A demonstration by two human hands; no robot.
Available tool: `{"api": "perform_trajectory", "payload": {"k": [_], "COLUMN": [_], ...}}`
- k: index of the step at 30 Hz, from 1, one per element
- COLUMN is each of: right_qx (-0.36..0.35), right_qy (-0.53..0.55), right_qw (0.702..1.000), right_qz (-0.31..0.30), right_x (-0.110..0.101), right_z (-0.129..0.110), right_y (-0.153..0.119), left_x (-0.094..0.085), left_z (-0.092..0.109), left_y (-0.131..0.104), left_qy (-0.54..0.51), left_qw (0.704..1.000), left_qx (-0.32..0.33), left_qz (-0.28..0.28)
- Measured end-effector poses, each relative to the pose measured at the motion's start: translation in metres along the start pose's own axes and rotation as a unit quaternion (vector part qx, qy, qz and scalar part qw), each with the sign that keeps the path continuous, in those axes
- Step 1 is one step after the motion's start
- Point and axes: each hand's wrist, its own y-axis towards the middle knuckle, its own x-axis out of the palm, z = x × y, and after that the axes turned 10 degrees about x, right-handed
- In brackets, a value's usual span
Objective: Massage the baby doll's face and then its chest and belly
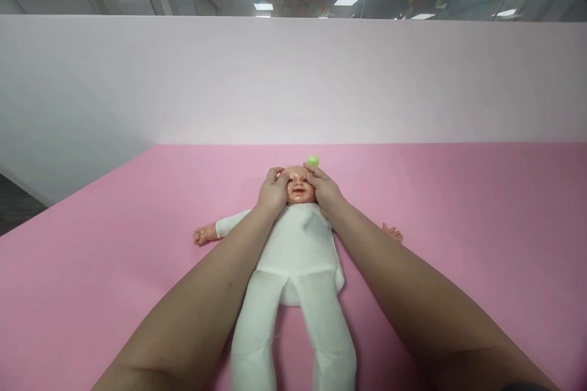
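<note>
A baby doll with a white cloth body lies on its back, its head away from me and its arms spread out. My left hand is pressed to the left side of the doll's head, its fingers curved round it. On the other side my right hand cups the head, thumb near the eye. Both hands hold the head between them, and the doll's mouth and nose show in the gap. Just behind the head sits a small light green object.
The doll rests on a pink surface. A white wall panel rises along its far edge and left corner. Above the panel are glass and ceiling lights. Dark floor shows at the far left.
</note>
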Motion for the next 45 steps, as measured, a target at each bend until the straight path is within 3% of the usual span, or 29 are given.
{"api": "perform_trajectory", "payload": {"k": [5, 9, 17, 30, 35, 45], "right_qx": [0.015, -0.011, -0.028, 0.0, -0.009, -0.031], "right_qy": [0.011, -0.015, -0.079, 0.006, -0.022, -0.088], "right_qw": [1.0, 0.999, 0.996, 1.0, 1.0, 0.995], "right_qz": [-0.013, -0.029, 0.023, 0.01, -0.005, 0.036], "right_x": [-0.006, 0.001, 0.011, 0.001, 0.005, 0.011], "right_z": [0.003, -0.003, -0.011, -0.003, -0.007, -0.009], "right_y": [0.003, -0.006, -0.015, -0.005, -0.012, -0.013], "left_x": [-0.001, -0.002, -0.002, 0.001, 0.0, 0.0], "left_z": [-0.008, -0.007, 0.003, -0.006, -0.003, -0.001], "left_y": [0.003, 0.0, -0.007, 0.002, -0.003, -0.003], "left_qy": [-0.013, -0.016, -0.008, -0.045, -0.035, -0.019], "left_qw": [1.0, 1.0, 1.0, 0.999, 0.999, 0.999], "left_qx": [0.013, 0.02, 0.019, 0.001, 0.016, 0.017], "left_qz": [0.0, 0.001, 0.01, 0.021, 0.022, 0.02]}}
